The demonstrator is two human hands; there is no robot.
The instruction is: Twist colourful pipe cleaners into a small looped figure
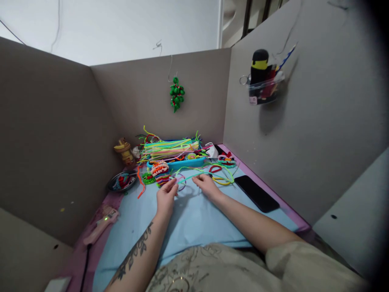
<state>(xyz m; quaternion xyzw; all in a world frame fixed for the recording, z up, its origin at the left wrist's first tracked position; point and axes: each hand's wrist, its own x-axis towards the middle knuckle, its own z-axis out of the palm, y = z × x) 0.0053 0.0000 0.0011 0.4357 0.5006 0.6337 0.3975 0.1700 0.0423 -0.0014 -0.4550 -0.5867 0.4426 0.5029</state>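
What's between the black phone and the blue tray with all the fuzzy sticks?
In the head view, loose bent pipe cleaners lie on the blue mat between the phone and the tray: yellow, green and red loops.

Grey cardboard partition walls (54, 134) on 3 sides of a blue-covered desk (188, 227), white wall (121, 24) behind.

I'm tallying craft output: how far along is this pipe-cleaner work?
Done: small twisted pieces lie before the blue tray. In hand: left hand and right hand hold a green pipe cleaner between them, not yet shaped. Left: a pile of straight stems in the tray.
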